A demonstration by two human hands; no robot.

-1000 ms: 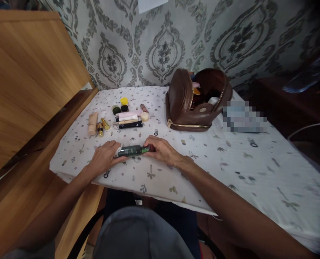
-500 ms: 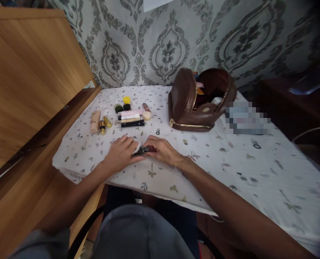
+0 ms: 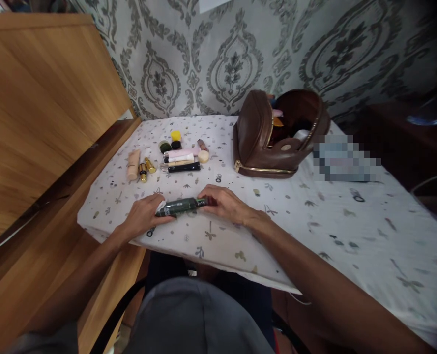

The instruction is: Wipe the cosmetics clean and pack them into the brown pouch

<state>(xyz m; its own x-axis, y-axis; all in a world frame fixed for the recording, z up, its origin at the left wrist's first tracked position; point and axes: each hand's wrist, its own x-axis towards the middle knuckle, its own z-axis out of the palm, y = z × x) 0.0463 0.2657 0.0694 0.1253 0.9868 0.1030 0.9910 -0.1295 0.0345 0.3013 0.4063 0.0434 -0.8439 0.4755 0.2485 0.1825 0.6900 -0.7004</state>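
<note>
Both hands hold a slim dark green bottle (image 3: pixel 181 205) with small light lettering, lying nearly level just above the near part of the table. My left hand (image 3: pixel 142 216) is closed around its wide left end, where a bit of white shows by the fingers. The fingers of my right hand (image 3: pixel 225 204) pinch the narrow right end, which looks dark red and is partly hidden. Beyond the hands lie a black tube (image 3: pixel 184 167), a white tube (image 3: pixel 180 158), a pink tube (image 3: pixel 183 153) and a round beige pot (image 3: pixel 203 156).
A brown leather bag (image 3: pixel 266 142) stands unzipped at the back, with items inside. Small jars, including a yellow one (image 3: pixel 176 135), a beige squeeze tube (image 3: pixel 133 164) and gold-capped pieces (image 3: pixel 142 172) sit at left. A blurred-out item (image 3: pixel 345 160) lies right; a wooden panel (image 3: pixel 48 88) rises left.
My left hand has moved left and opened up the view of the bottle, which was mostly covered by the fingers before. My right hand stays at its narrow end.
</note>
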